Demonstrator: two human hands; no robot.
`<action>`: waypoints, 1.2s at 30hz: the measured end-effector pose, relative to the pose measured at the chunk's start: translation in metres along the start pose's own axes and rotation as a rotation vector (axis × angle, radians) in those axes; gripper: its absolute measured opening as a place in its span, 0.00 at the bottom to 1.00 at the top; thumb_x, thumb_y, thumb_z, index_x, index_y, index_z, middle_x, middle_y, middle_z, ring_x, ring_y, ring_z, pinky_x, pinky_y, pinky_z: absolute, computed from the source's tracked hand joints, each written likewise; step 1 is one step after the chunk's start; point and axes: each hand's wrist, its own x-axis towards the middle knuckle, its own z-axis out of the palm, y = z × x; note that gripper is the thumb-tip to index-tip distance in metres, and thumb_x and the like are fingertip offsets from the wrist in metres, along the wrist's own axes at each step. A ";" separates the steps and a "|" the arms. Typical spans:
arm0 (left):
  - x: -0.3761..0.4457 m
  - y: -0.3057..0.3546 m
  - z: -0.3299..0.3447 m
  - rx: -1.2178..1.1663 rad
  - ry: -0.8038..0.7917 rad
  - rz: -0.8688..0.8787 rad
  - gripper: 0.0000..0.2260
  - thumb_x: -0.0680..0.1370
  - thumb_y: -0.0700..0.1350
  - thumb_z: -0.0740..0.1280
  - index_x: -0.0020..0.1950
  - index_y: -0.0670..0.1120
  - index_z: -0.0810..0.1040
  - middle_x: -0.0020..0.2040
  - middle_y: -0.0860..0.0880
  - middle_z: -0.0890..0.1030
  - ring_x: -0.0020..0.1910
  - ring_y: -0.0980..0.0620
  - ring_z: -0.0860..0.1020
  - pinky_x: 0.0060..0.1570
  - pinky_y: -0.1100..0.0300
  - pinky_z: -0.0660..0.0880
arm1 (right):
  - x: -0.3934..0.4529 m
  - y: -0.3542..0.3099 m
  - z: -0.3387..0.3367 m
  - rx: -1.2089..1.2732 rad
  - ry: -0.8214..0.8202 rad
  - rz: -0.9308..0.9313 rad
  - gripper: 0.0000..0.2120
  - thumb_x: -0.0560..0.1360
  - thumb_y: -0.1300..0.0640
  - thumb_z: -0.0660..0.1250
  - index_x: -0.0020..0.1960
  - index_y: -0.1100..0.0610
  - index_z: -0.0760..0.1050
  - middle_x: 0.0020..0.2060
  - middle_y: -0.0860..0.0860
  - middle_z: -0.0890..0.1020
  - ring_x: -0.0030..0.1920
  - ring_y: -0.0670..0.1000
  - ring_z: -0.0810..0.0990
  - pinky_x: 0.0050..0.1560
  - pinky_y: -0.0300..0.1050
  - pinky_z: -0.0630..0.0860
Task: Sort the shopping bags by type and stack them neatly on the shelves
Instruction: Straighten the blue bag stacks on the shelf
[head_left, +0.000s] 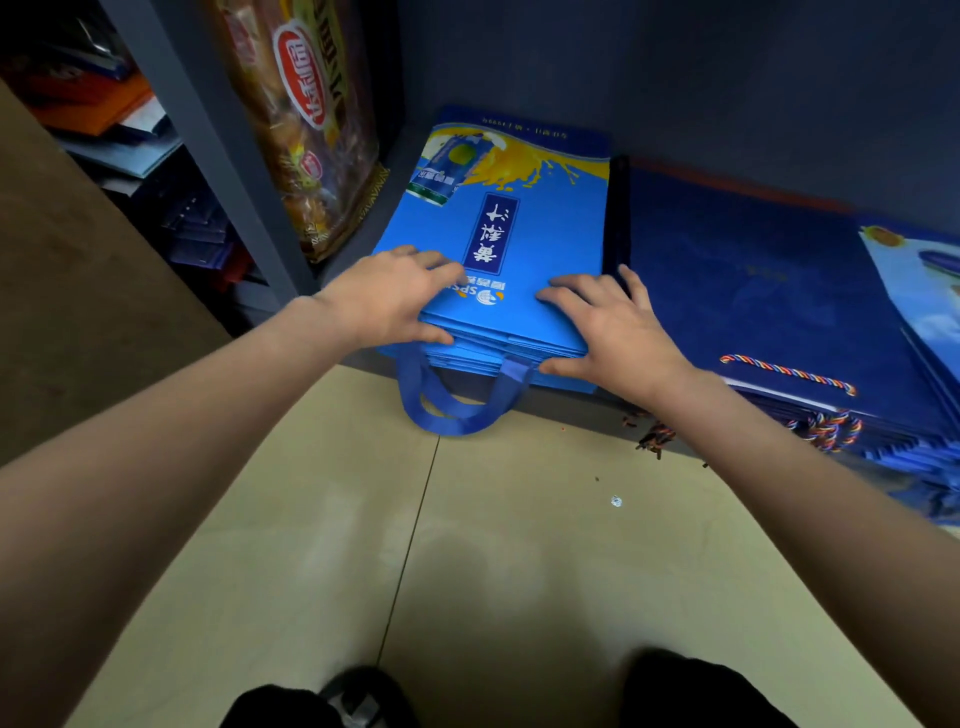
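Observation:
A stack of bright blue shopping bags (540, 228) with a yellow splash print lies flat on the bottom shelf, its blue strap handles (457, 410) hanging over the front edge. My left hand (387, 299) holds the stack's near left corner, fingers on top and thumb against the front edge. My right hand (613, 325) rests on the near right corner, fingers spread flat on the top bag and thumb against the edges. Beside it on the right lies a stack of dark navy bags (769, 291) with multicoloured rope handles (789, 371).
A brown and orange printed bag (306, 119) stands upright behind the grey shelf post (218, 156). More light blue bags (919, 291) overlap the navy stack at far right. Dark folded bags (197, 228) fill the left bay. Beige floor tiles (467, 545) lie below, with my knees at the bottom.

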 end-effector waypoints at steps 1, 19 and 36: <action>-0.001 -0.002 0.000 -0.024 0.016 -0.001 0.30 0.73 0.58 0.67 0.71 0.49 0.64 0.69 0.47 0.69 0.64 0.44 0.67 0.60 0.51 0.67 | 0.000 -0.001 -0.001 -0.008 0.015 0.002 0.35 0.70 0.44 0.70 0.72 0.53 0.62 0.69 0.51 0.65 0.69 0.54 0.61 0.73 0.57 0.41; 0.001 0.009 -0.019 0.063 0.099 0.077 0.27 0.76 0.63 0.56 0.71 0.51 0.63 0.65 0.49 0.74 0.63 0.46 0.70 0.55 0.47 0.73 | -0.008 0.024 -0.037 0.189 -0.101 0.045 0.30 0.75 0.49 0.66 0.74 0.50 0.60 0.73 0.50 0.63 0.74 0.52 0.61 0.70 0.56 0.62; 0.007 -0.001 -0.029 0.006 0.132 0.067 0.24 0.77 0.62 0.57 0.70 0.53 0.66 0.52 0.44 0.80 0.55 0.42 0.75 0.52 0.47 0.73 | -0.029 -0.004 0.014 -0.534 0.432 -0.400 0.19 0.74 0.65 0.58 0.62 0.53 0.73 0.73 0.56 0.58 0.71 0.57 0.60 0.70 0.60 0.54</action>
